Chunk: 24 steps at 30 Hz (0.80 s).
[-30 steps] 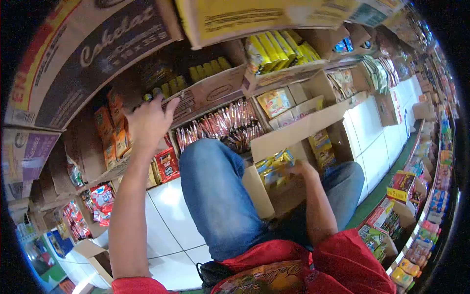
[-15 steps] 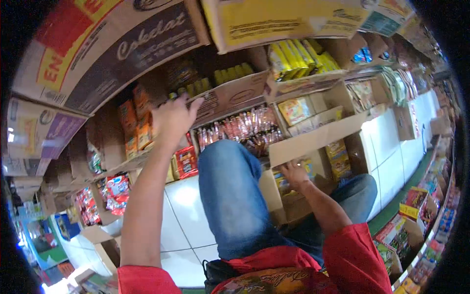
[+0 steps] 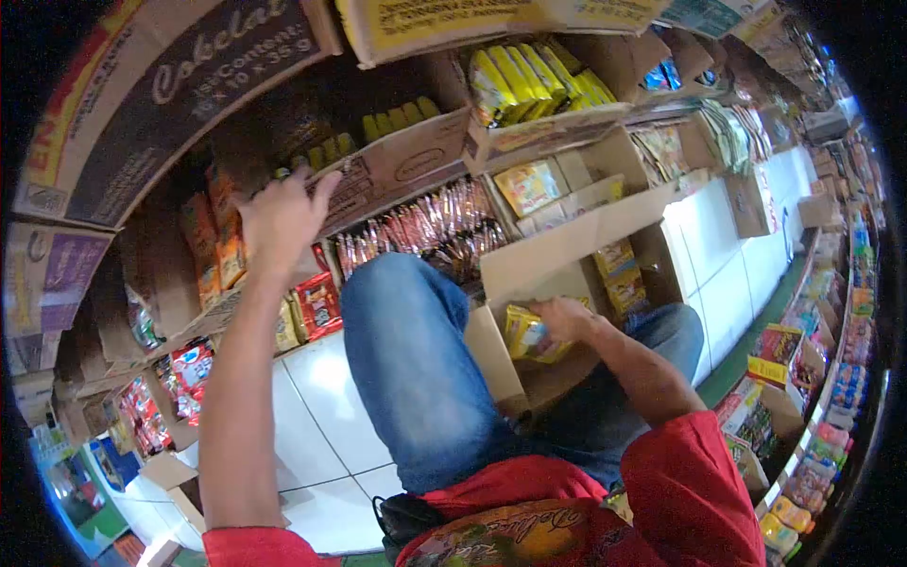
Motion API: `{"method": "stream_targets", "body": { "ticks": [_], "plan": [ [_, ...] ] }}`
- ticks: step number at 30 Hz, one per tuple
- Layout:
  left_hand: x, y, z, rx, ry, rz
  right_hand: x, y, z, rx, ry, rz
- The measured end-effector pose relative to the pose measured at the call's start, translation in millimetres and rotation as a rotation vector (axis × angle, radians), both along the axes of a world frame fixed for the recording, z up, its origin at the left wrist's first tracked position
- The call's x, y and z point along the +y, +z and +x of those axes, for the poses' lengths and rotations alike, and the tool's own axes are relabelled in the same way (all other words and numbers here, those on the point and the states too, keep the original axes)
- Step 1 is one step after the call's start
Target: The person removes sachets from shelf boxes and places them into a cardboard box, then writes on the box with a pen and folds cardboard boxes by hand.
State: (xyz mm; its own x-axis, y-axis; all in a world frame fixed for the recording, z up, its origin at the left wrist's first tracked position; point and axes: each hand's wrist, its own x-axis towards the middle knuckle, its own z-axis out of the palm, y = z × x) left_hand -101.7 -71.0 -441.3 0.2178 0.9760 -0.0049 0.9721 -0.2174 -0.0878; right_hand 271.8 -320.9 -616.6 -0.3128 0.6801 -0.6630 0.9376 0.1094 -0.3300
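Observation:
My right hand is inside an open cardboard box between my legs. Its fingers are closed on a yellow snack packet, lifted a little off the bottom. More yellow packets stand along that box's far right side. On the left, my left hand reaches to a shelf box that holds small yellow packets. Thumb and fingers are spread at the box's edge, and nothing shows in them. Orange packets stand right beside this hand.
Pink and red sachets fill a box before my knee. Yellow packs stand in a box above. Large printed cartons hang over the shelf at upper left. Goods line a shelf on the right. White tiles cover the floor.
My right hand has taken hold of a yellow packet and raised it slightly in the box. The view has shifted, so things appear further left. My left hand stays at the shelf box.

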Motion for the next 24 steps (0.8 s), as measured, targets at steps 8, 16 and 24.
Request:
{"method": "stream_targets", "body": {
  "ticks": [8, 16, 24],
  "plan": [
    [6.9, -10.7, -6.3, -0.038, 0.010, -0.002, -71.4, 26.9, 4.0, -0.320, 0.122, 0.242],
    [4.9, -2.4, -2.7, -0.032, 0.024, 0.007, -58.2, -80.7, 41.2, -0.018, -0.787, -0.141],
    [6.2, 3.8, 3.5, -0.011, 0.035, -0.055, -84.6, -203.2, 25.2, 1.002, -2.223, 0.288]
  ]
}}
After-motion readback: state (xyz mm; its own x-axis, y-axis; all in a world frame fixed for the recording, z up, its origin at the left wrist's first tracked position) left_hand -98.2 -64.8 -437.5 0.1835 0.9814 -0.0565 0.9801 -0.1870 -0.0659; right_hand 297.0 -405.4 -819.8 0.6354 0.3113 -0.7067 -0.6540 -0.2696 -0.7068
